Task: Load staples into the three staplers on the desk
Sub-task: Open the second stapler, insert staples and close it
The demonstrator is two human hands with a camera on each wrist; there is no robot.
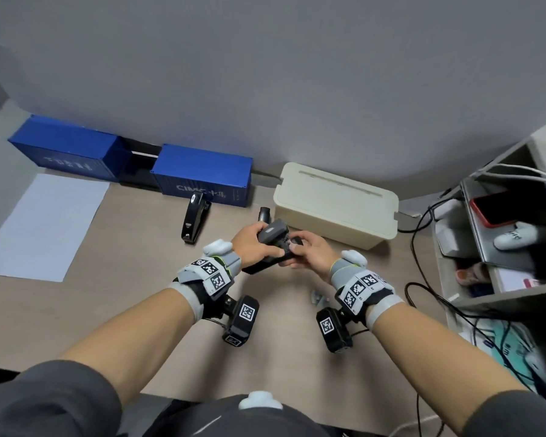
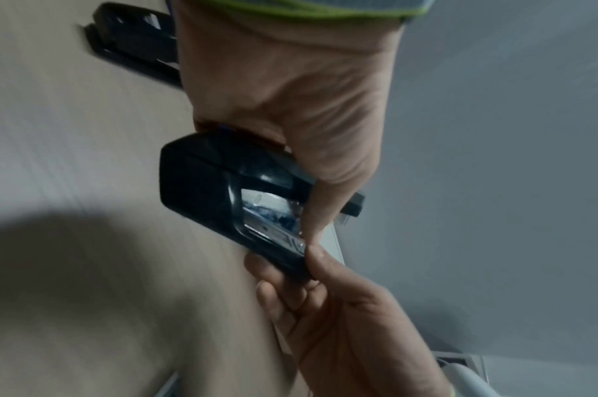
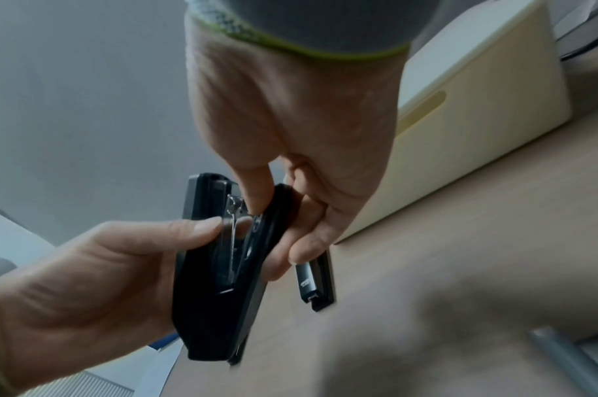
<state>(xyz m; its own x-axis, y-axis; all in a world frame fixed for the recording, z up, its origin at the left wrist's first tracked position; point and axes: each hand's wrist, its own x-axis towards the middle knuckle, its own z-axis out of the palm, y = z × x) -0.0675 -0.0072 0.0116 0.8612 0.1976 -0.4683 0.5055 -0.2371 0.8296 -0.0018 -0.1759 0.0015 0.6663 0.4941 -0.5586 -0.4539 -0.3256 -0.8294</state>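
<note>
Head: left hand (image 1: pixel 249 244) wraps black stapler (image 1: pixel 273 244), frame centre, above table (image 1: pixel 133 294); right hand (image 1: pixel 309 253) pinches front.
Left wrist: magazine metal exposed.
Right wrist: thumb (image 3: pixel 253 193) in channel. Rigid, light, glossy; hold body sides.

stapler (image 1: pixel 273 244): glossy black plastic | desk (image 1: pixel 133 272): matt wood-grain

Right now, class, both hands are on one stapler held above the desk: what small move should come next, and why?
Probably the right hand should lift its thumb out of the held stapler and fetch the staple strips lying on the desk. The left hand grips the hinged-open body, the right thumb presses into the exposed metal channel, and no staples show between the fingers.
</note>
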